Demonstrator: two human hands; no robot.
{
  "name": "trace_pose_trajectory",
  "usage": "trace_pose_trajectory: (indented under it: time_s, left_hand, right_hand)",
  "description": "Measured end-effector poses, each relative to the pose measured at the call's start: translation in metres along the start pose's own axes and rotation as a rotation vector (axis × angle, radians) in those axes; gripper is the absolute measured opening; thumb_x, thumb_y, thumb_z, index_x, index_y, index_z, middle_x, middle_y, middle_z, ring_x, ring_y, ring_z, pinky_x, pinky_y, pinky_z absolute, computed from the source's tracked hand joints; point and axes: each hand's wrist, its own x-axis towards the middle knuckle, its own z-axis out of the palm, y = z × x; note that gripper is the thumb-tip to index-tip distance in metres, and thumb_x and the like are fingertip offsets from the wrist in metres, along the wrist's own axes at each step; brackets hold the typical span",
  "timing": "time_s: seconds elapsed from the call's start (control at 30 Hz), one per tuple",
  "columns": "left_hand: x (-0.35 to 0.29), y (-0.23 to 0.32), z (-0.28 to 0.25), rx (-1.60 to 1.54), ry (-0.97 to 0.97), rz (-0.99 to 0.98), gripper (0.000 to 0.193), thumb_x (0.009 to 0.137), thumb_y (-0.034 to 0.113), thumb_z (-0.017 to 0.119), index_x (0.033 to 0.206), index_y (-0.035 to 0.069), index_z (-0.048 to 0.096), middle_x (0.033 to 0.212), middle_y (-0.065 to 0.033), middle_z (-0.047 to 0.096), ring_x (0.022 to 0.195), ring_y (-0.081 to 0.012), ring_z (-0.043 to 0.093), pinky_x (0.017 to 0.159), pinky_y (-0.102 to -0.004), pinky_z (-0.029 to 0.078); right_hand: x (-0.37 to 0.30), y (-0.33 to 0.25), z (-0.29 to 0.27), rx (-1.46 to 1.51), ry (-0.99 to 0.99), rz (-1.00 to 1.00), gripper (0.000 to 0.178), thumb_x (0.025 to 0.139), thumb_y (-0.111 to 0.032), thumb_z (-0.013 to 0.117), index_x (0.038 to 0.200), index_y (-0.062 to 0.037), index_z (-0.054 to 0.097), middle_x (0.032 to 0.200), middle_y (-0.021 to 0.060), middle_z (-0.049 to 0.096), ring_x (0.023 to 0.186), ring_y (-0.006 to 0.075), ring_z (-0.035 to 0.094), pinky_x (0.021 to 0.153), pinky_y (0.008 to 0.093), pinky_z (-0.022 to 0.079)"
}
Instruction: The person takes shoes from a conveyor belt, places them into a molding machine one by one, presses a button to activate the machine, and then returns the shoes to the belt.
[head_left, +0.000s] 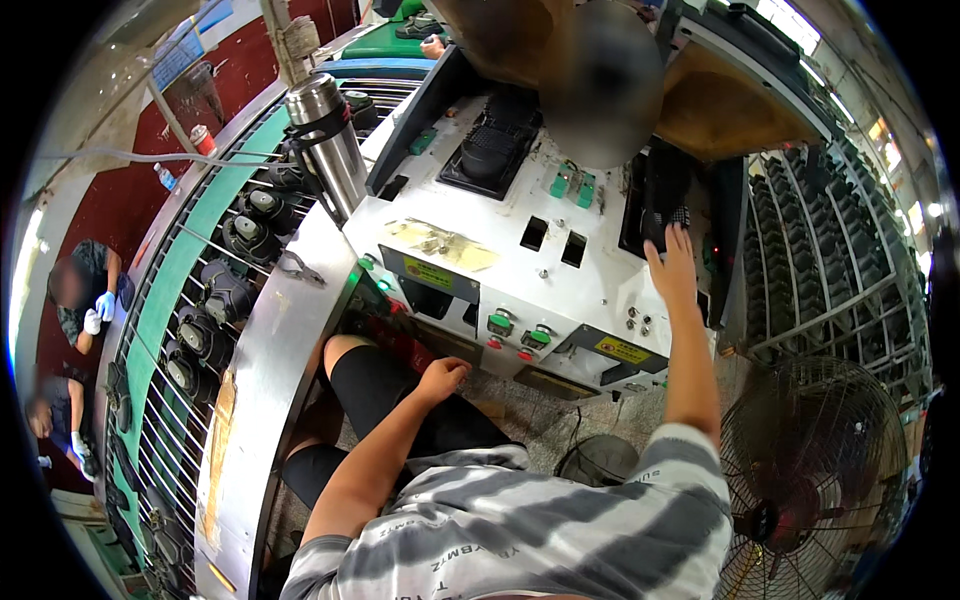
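Observation:
My right hand (673, 262) reaches forward over the white two-station machine (480, 225). Its fingers are stretched out at the near end of a black shoe (668, 185) in the right station; whether they touch it I cannot tell. My left hand (442, 380) is held above my lap with its fingers curled in, and nothing shows in it. In the left station lies a black shoe-shaped piece (488, 150) on a dark pad. Green and red buttons (520, 328) line the machine's front. Both station lids (740, 95) are raised.
A curved roller conveyor (165, 290) with several black shoes runs along my left, behind a metal ledge (235, 400). A steel thermos (325, 140) stands beside the machine. To the right are a caged fan (800, 480) and a shoe rack (820, 250). Two gloved people work far left.

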Motion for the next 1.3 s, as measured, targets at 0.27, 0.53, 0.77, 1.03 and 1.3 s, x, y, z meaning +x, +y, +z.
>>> trace_pose_trajectory:
  time_s: [0.27, 0.53, 0.77, 1.03, 1.3]
  left_hand:
    - [0.027, 0.091, 0.091, 0.626, -0.417, 0.321, 0.026, 0.091, 0.024, 0.056, 0.101, 0.003, 0.068, 0.096, -0.0158, 0.070, 0.089, -0.0324, 0.066, 0.079, -0.0396, 0.050]
    - [0.046, 0.118, 0.089, 0.544, -0.295, 0.294, 0.030, 0.090, 0.031, 0.056, 0.093, 0.003, 0.068, 0.083, -0.0197, 0.066, 0.077, -0.0395, 0.061, 0.069, -0.0465, 0.047]
    - [-0.034, 0.006, -0.092, -0.168, 0.613, 0.086, 0.021, 0.091, 0.019, 0.059, 0.085, 0.003, 0.071, 0.066, 0.0011, 0.061, 0.059, -0.0070, 0.053, 0.055, -0.0238, 0.044]
    - [-0.261, -0.110, -0.271, 0.042, 1.586, -0.121, 0.025, 0.089, 0.020, 0.056, 0.084, -0.002, 0.068, 0.072, -0.0104, 0.066, 0.069, -0.0183, 0.061, 0.067, -0.0318, 0.048]
    - [-0.352, -0.153, -0.242, 0.279, 1.833, -0.608, 0.020, 0.085, 0.027, 0.058, 0.085, 0.010, 0.068, 0.074, -0.0104, 0.068, 0.069, -0.0312, 0.064, 0.063, -0.0412, 0.049]
  right_hand:
    - [-0.276, -0.018, -0.035, 0.714, 0.206, 0.990, 0.028, 0.085, -0.009, 0.059, 0.060, -0.0029, 0.048, 0.054, 0.0074, 0.040, 0.051, 0.0149, 0.038, 0.050, 0.0364, 0.032]
    - [-0.284, 0.035, -0.027, 0.327, -0.409, 0.664, 0.026, 0.079, -0.014, 0.063, 0.059, 0.0019, 0.058, 0.050, 0.0085, 0.050, 0.048, 0.0143, 0.043, 0.049, 0.0360, 0.038]
    - [-0.170, -0.214, -0.005, 0.845, -0.366, 0.008, 0.005, 0.073, -0.011, 0.068, 0.071, -0.0067, 0.066, 0.067, 0.0110, 0.064, 0.058, 0.0308, 0.060, 0.058, 0.0367, 0.050]
    - [0.117, -0.309, 0.107, 0.499, 0.150, -0.177, 0.064, 0.073, -0.018, 0.070, 0.129, -0.0005, 0.046, 0.122, 0.0193, 0.056, 0.114, 0.0375, 0.052, 0.101, 0.0431, 0.039]
    - [0.289, -0.263, 0.227, -0.011, -0.575, 0.708, 0.122, 0.059, -0.076, 0.069, 0.148, -0.0055, 0.027, 0.154, 0.0193, 0.026, 0.140, 0.0388, 0.026, 0.114, 0.0534, 0.023]
